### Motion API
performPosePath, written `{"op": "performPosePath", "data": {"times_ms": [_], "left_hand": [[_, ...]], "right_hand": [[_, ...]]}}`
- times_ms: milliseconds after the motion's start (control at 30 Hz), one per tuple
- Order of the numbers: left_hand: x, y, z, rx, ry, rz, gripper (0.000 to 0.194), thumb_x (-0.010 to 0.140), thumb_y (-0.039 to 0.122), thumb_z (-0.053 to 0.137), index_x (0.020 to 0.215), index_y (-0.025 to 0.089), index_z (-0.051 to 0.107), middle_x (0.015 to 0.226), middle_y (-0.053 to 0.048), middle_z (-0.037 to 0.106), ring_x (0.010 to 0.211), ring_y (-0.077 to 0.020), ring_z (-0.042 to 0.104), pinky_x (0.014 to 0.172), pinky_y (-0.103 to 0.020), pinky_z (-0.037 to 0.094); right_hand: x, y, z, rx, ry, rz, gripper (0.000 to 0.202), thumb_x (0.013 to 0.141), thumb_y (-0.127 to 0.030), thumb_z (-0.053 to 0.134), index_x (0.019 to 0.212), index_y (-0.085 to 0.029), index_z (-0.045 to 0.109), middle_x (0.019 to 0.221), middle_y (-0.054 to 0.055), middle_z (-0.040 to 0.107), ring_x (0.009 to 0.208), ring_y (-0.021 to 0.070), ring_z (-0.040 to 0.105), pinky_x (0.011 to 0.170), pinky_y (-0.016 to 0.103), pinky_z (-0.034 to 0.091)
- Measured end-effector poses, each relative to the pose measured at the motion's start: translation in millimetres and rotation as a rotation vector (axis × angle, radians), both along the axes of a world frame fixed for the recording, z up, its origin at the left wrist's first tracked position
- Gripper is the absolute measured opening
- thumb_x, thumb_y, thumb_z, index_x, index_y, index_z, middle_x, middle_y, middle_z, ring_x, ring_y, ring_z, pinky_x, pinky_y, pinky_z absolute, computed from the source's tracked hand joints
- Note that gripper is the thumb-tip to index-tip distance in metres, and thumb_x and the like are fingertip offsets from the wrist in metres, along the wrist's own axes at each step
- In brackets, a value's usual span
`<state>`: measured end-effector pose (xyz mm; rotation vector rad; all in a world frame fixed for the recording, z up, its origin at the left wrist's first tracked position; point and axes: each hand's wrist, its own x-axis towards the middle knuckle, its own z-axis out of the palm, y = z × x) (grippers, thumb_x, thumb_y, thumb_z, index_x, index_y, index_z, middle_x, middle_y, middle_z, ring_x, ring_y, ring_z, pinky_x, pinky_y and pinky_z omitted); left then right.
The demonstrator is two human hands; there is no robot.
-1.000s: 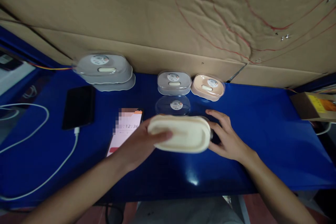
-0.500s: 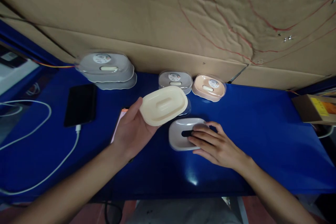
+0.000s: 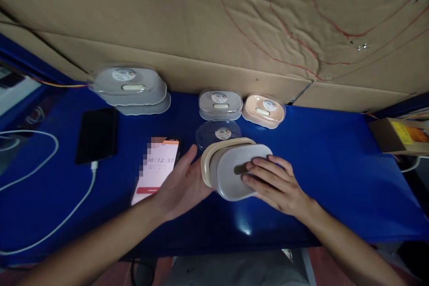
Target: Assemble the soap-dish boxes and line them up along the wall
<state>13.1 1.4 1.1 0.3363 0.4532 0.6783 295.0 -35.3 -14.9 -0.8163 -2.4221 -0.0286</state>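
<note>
My left hand (image 3: 182,187) supports a cream oval soap dish base (image 3: 207,167) from beneath, its thumb raised off to the left. Over that base, my right hand (image 3: 281,187) grips a pale grey soap dish tray (image 3: 231,183) with a slot in its middle. The tray is tilted and overlaps the base; whether the two are seated together cannot be made out. Just behind them lies a clear lid (image 3: 214,133) with a round label. Most of my left fingers are hidden under the base.
Behind stand a grey lidded soap dish (image 3: 206,105), a peach one (image 3: 258,116) and a grey stack (image 3: 147,98) against cardboard (image 3: 134,18). A phone showing a timer (image 3: 157,170), a black device (image 3: 97,136) and its white cable (image 3: 83,205) lie left. A carton (image 3: 392,136) sits right.
My left hand has moved the cream base right and down, under the grey tray. My right hand keeps its hold on the tray. The clear lid and phone are more exposed.
</note>
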Motion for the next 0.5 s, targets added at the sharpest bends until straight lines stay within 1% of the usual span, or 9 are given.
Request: {"op": "performPosePath", "data": {"times_ms": [100,233,267,333,367,433,500], "left_hand": [[2.2,-4.9,-1.1,0.030,0.024,-0.031,0.063,0.105,0.066,0.056,0.148,0.022,0.069,0.145,-0.011,0.075,0.151,-0.0361,0.054,0.128,-0.048,0.035],[2.9,-7.6,-4.6,0.029,0.055,-0.091,0.060,0.101,0.071,0.061,0.139,0.027,0.076,0.142,-0.009,0.076,0.146,-0.0345,0.058,0.121,-0.045,0.043],[3.2,-8.2,-5.7,0.033,0.057,-0.092,0.061,0.100,0.073,0.062,0.138,0.028,0.076,0.143,-0.008,0.076,0.146,-0.0336,0.059,0.118,-0.044,0.045],[4.2,-9.7,-7.7,0.069,0.069,-0.067,0.060,0.097,0.072,0.066,0.140,0.031,0.075,0.147,-0.008,0.073,0.145,-0.0319,0.059,0.115,-0.042,0.048],[4.9,-10.5,-8.4,0.100,0.077,-0.050,0.060,0.095,0.070,0.072,0.141,0.032,0.074,0.149,-0.008,0.072,0.146,-0.0317,0.059,0.114,-0.041,0.049],[6.7,-12.2,-9.2,0.163,0.106,-0.013,0.060,0.088,0.059,0.086,0.142,0.035,0.073,0.150,-0.007,0.071,0.146,-0.0322,0.058,0.114,-0.041,0.050],[8.3,-13.3,-9.6,0.189,0.141,0.023,0.060,0.082,0.048,0.094,0.137,0.034,0.075,0.147,-0.007,0.073,0.146,-0.0334,0.059,0.115,-0.042,0.049]], "right_hand": [[0.3,-2.1,-4.2,-0.010,-0.006,-0.003,0.044,0.110,-0.019,0.061,0.154,-0.025,0.060,0.145,0.004,0.074,0.147,0.0199,0.061,0.128,0.045,0.043],[-0.2,-7.5,-6.8,-0.031,-0.054,-0.018,0.059,0.108,-0.014,0.061,0.161,-0.035,0.050,0.142,-0.002,0.075,0.139,0.0191,0.068,0.123,0.045,0.050],[-1.2,-7.6,-6.7,-0.038,-0.058,-0.024,0.060,0.108,-0.014,0.062,0.162,-0.036,0.048,0.142,-0.002,0.076,0.138,0.0194,0.068,0.122,0.044,0.050],[-4.0,-5.9,-6.1,-0.036,-0.048,-0.033,0.061,0.107,-0.016,0.064,0.164,-0.032,0.047,0.141,0.001,0.077,0.138,0.0205,0.069,0.122,0.044,0.049],[-5.6,-4.4,-5.7,-0.032,-0.043,-0.038,0.060,0.107,-0.017,0.065,0.164,-0.030,0.048,0.140,0.002,0.077,0.138,0.0212,0.068,0.123,0.044,0.048],[-8.3,-1.6,-5.4,-0.032,-0.041,-0.047,0.060,0.106,-0.018,0.067,0.163,-0.027,0.050,0.141,0.005,0.077,0.140,0.0225,0.067,0.125,0.046,0.044],[-9.2,-0.1,-6.7,-0.045,-0.061,-0.051,0.061,0.106,-0.015,0.067,0.163,-0.026,0.049,0.143,0.007,0.075,0.141,0.0232,0.065,0.126,0.047,0.042]]}}
